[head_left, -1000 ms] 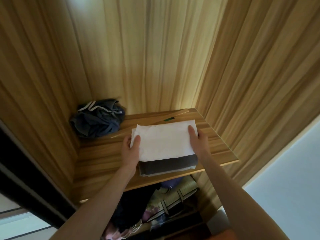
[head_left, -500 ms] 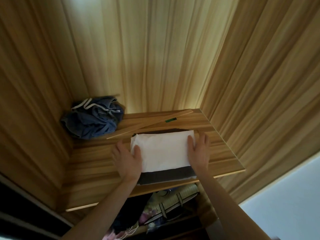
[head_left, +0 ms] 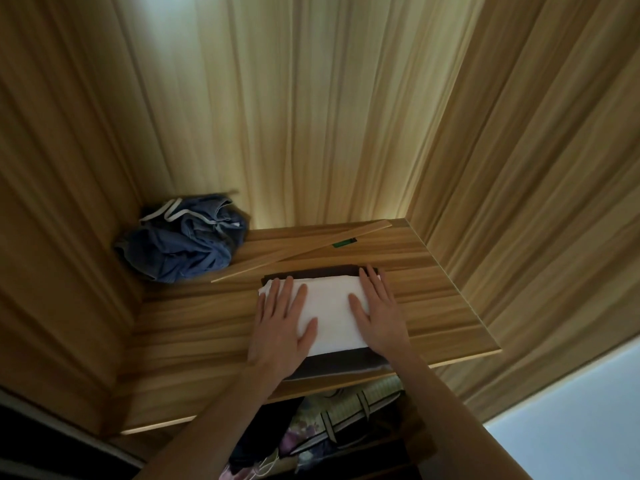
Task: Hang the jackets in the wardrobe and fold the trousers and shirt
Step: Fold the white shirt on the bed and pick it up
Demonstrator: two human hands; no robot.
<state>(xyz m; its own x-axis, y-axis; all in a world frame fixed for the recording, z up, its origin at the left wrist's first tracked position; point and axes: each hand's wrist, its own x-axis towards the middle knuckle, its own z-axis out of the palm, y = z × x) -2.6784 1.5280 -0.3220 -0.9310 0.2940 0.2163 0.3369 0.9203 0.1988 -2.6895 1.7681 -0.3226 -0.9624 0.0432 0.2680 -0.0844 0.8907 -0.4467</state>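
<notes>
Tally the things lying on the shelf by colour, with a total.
White: 1, the folded shirt
Dark: 1, the folded trousers under it
Blue: 1, the crumpled garment
Wood: 1, the strip
Total: 4

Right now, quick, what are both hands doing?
Left hand: open, fingers straight, resting flat on the white folded shirt.
Right hand: open, flat on the same shirt.

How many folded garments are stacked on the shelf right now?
2. A white one lies on top under both flat hands; a dark one lies beneath it, edges showing front and back. More could be hidden between.
</notes>
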